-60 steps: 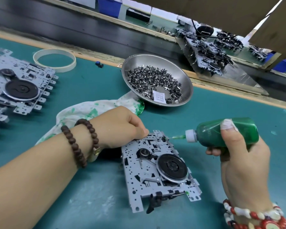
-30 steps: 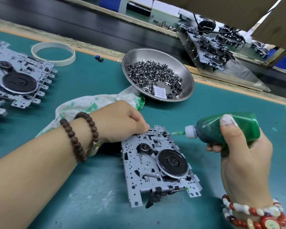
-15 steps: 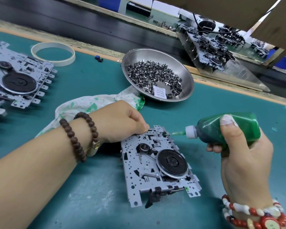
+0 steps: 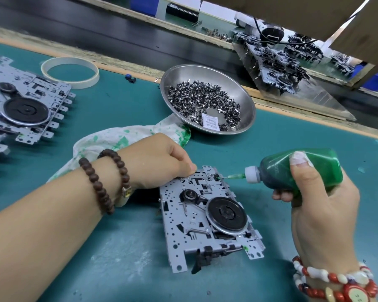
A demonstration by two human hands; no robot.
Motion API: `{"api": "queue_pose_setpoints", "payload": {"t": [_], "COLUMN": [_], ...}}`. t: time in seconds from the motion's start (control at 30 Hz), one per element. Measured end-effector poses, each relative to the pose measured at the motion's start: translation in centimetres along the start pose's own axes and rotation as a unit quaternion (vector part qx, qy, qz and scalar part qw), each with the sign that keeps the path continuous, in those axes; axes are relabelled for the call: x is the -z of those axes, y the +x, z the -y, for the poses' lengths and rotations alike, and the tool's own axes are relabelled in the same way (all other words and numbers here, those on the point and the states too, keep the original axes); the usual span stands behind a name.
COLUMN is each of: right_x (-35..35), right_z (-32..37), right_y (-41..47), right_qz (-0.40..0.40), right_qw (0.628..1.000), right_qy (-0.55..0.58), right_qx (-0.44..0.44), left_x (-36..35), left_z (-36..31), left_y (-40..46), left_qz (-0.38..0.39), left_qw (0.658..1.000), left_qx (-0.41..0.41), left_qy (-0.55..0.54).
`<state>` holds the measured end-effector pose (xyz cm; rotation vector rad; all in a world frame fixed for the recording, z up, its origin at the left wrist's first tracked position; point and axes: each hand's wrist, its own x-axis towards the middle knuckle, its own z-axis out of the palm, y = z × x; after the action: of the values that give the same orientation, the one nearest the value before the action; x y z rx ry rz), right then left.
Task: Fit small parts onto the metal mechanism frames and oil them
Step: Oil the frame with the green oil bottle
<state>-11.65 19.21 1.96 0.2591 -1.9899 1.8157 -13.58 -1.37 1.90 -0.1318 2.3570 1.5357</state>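
The metal frame (image 4: pixel 207 216) is lying flat on the green worktop (image 4: pixel 129 264), nearest the viewer and between both hands. The left hand (image 4: pixel 159 160) is resting curled on the frame's far left corner, fingertips pressing down on the plate; whether it is pinching a small part cannot be told. The right hand (image 4: pixel 319 199) is gripping a green oil bottle (image 4: pixel 301 168) held sideways, thumb on top, with its nozzle tip touching the frame's far right edge. Bare worktop is lying open in front of the frame and to its left. Just beyond the left hand a green-stained rag (image 4: pixel 118 138) is lying, its far end tucked under a steel bowl (image 4: pixel 244 99) holding small parts (image 4: pixel 201 101). Further frames (image 4: pixel 26 107) are sitting at the left edge, with a white ring (image 4: pixel 70 73) behind them near the worktop's far edge.
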Motion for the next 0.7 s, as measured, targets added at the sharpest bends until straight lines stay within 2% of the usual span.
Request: {"api": "queue_pose_setpoints", "payload": {"t": [0.7], "right_x": [-0.15], "right_z": [0.52], "right_y": [-0.05], "right_qz": [-0.001], "right_qw": [1.000], "right_qy": [-0.006], "right_qx": [-0.024], "left_x": [0.01], "left_z": [-0.07], "left_y": [-0.06], "left_qz": [0.000], "left_qw": [1.000], "left_qx": [-0.002], "left_qy": [0.007]}}
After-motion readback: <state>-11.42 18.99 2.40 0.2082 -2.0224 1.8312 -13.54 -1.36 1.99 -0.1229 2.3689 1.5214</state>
